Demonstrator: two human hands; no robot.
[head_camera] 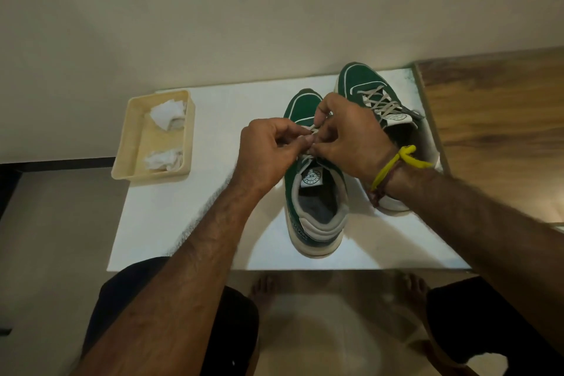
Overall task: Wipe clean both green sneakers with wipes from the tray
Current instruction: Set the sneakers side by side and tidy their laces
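On white table (183, 223) by beige wall (213, 24): left hand (268, 146), right hand (351, 140), each grip pinching near sneaker (317, 217) laces (312, 130).

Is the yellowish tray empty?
No. The tray holds two crumpled white wipes, one at its far end and one at its near end.

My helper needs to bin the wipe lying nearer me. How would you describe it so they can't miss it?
On the white board, find the beige tray at its left edge. Two crumpled white wipes lie in it; take the nearer wipe, in the corner closest to the person, not the farther wipe.
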